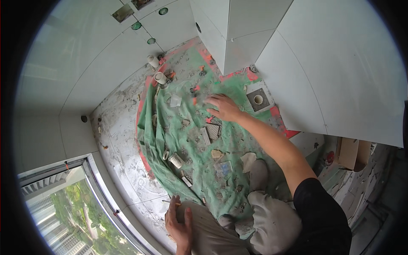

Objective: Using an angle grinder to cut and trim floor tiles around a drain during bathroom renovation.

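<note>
My right hand (224,108) reaches out over a dusty green sheet (170,127), palm down, fingers loosely spread with nothing seen in them. Small red and orange plastic pieces (195,90) lie just beyond its fingertips, and a broken ribbed tile piece (212,131) lies below the wrist. By my knee, my left hand (179,227) is raised with a thin white cigarette (171,202), its end orange, between the fingers. Tile shards (217,153), a short white pipe piece (176,160) and grit are scattered over the sheet.
Two white cylinders (160,78) stand near the far left wall. A round pipe opening (258,100) sits in a grey square at the right. A cardboard box (353,153) is at far right, a window (72,212) at lower left. Large pale tiles cover the walls.
</note>
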{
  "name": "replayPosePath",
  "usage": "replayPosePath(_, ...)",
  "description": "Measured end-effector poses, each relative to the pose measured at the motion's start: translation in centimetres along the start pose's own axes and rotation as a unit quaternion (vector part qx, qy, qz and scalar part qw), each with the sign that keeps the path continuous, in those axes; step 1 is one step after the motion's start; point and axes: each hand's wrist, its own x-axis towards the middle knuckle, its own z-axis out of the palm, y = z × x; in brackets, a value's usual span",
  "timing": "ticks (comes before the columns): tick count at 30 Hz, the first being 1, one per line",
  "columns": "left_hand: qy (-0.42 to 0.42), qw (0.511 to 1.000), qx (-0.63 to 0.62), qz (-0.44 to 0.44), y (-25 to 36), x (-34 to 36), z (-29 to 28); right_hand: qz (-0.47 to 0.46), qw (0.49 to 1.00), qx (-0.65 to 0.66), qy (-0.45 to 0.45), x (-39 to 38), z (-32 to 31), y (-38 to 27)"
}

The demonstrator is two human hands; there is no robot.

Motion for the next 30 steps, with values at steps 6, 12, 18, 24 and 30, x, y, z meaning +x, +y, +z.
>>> replayPosePath(6, -0.013, 0.999, 0.008, 0.031, 1.2, -0.3, 0.9, 0.164, 0.978, -0.087, 0.098, 1.1, -4.0, 5.5)
replayPosePath(12, -0.018, 1.000, -0.020, 0.010, 1.0, 0.4, 0.8, 0.107, 0.979, -0.138, 0.103, 2.5, 0.0, 3.1)
replayPosePath(18, 0.000, 0.999, -0.034, 0.003, 0.8, 0.6, 0.7, -0.025, 0.999, -0.035, -0.006, 4.5, 2.8, -0.4)
replayPosePath(24, -0.034, 0.998, -0.022, 0.043, 3.6, -0.2, 1.3, 0.011, 0.881, -0.466, -0.082, 11.4, -1.6, 3.7)
replayPosePath(30, -0.021, 0.999, -0.030, 0.038, 4.0, 0.0, 2.6, -0.054, 0.768, -0.613, -0.176, 14.6, -1.8, 6.5)
